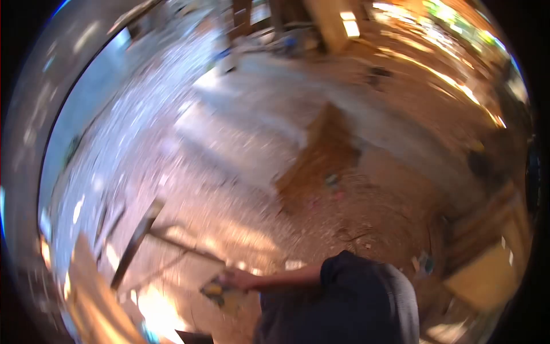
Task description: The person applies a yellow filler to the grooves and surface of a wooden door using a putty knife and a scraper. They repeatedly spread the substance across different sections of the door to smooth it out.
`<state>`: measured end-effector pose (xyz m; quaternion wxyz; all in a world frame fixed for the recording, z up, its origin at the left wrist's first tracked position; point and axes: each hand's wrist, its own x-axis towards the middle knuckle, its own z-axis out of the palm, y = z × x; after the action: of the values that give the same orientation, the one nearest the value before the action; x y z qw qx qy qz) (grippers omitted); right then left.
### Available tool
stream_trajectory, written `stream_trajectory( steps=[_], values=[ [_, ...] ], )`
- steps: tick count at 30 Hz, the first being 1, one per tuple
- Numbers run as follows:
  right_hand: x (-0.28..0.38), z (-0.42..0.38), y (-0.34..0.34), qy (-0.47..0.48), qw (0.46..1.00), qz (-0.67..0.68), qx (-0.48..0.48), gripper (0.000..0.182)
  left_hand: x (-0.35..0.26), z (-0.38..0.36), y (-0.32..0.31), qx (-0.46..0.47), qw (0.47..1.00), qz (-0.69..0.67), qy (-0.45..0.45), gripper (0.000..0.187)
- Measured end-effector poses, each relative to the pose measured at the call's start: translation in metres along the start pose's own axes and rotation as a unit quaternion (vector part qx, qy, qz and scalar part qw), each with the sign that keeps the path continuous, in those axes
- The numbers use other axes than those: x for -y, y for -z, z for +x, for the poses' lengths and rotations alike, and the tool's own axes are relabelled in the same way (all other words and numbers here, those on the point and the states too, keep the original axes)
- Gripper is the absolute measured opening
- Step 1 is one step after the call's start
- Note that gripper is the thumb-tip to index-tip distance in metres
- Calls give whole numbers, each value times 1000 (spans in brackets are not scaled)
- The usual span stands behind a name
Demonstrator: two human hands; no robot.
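Motion blur softens the whole view. My right hand [240, 279] reaches leftward at the lower middle, from a dark short sleeve. Its fingers look closed round the near end of a thin handle [186, 247]. That handle runs up and left to a long, dark, bar-like head [136, 243], like a hammer or mallet. Just below the hand lies a small yellow and grey object [214, 290], too blurred to name. My left hand does not show.
A brown flat piece [321, 157] lies on the dusty ground ahead. Wooden boards [100, 298] stand at the lower left. At the lower right is a yellowish board or box [487, 278]. Wooden posts [332, 26] rise at the top. Small debris is scattered about.
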<state>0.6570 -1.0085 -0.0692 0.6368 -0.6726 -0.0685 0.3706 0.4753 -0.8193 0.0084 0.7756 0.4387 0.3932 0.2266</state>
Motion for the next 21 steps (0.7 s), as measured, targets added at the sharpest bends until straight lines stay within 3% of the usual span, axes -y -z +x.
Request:
stream_trajectory(
  steps=[1,2,3,4,6,8,11,15,21],
  values=[
    [5,33,-12,39,999,-20,13,66,2,98,97,255,937,-194,141,52],
    [49,32,-13,83,996,-38,16,59,-23,74,51,207,969,-132,37,54],
    [56,57,-21,68,995,-71,13,49,-47,48,6,141,987,-57,-58,55],
    [63,81,-27,54,993,-104,11,41,-74,49,-9,106,992,-69,-31,52],
    [105,94,-41,7,985,150,89,32,-107,51,-29,50,992,-86,-75,51],
    [117,118,-60,-10,968,234,87,25,-101,78,16,70,991,-85,-80,50],
    [116,145,-80,-39,967,225,117,25,-94,88,36,3,986,-161,-48,48],
    [122,167,-92,-83,965,216,120,26,-88,101,45,-1,930,-366,30,43],
    [142,215,-160,-90,966,217,110,28,-133,146,66,-59,947,-304,-84,50]
  ],
)
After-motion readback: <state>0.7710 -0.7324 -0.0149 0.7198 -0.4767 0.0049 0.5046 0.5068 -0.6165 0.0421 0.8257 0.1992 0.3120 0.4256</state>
